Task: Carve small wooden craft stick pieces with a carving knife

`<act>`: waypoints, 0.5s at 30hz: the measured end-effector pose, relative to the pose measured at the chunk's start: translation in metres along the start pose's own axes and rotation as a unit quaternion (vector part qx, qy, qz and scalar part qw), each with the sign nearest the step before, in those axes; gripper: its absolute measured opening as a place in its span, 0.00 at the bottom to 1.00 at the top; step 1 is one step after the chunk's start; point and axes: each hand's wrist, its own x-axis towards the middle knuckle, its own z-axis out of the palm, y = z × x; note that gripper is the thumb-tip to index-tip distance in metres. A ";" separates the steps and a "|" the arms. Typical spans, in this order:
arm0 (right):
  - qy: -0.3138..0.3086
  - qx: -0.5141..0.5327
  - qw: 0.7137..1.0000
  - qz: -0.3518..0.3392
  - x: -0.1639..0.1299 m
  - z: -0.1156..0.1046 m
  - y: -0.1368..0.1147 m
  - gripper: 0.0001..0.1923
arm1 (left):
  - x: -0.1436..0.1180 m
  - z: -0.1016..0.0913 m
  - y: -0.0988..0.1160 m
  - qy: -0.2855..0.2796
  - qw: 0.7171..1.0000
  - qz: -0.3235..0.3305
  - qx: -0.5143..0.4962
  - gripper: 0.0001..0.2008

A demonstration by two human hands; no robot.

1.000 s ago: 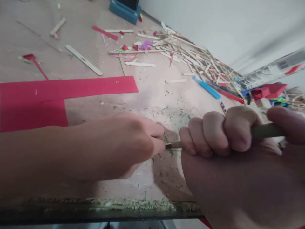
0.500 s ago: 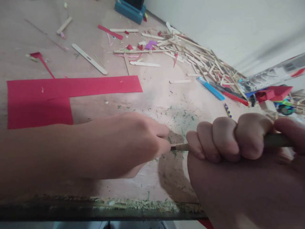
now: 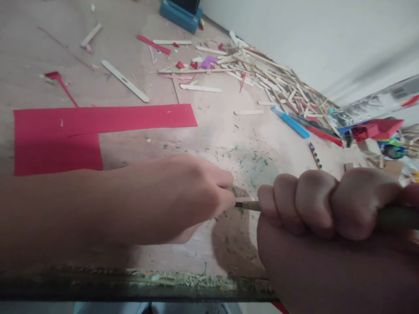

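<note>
My right hand [image 3: 327, 209] is a closed fist around a dark green pencil [image 3: 397, 217], held level just above the wooden table [image 3: 212, 126]. The pencil's bare wood tip [image 3: 248, 205] sticks out to the left of the fist. My left hand [image 3: 183, 196] rests on the table with its fingers pinched shut around that tip. Anything else inside those fingers is hidden. Green shavings [image 3: 252, 159] lie scattered on the table behind both hands.
An L-shaped red paper sheet [image 3: 98, 120] lies at the left. Behind it lies a long craft stick [image 3: 125, 81]. A heap of wooden sticks [image 3: 278, 83] runs along the wall, with a blue tool [image 3: 290, 121] beside it. A teal box [image 3: 178, 15] stands at the back. The table's front edge [image 3: 131, 283] is littered with shavings.
My right fist has shifted slightly right and down with the pencil, so a little more bare wood shows at the tip. My left hand has stayed in place.
</note>
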 end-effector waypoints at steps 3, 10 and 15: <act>0.012 0.003 1.000 0.010 0.004 -0.001 0.001 0.37 | 0.002 -0.001 0.001 -0.005 1.000 -0.004 0.008 0.16; -0.007 0.075 0.996 0.038 0.009 -0.001 0.003 0.32 | 0.002 -0.002 0.003 -0.002 1.000 -0.003 0.006 0.16; -0.008 0.126 0.991 0.036 0.012 0.009 0.002 0.26 | -0.001 -0.002 0.003 -0.002 1.000 -0.001 -0.005 0.16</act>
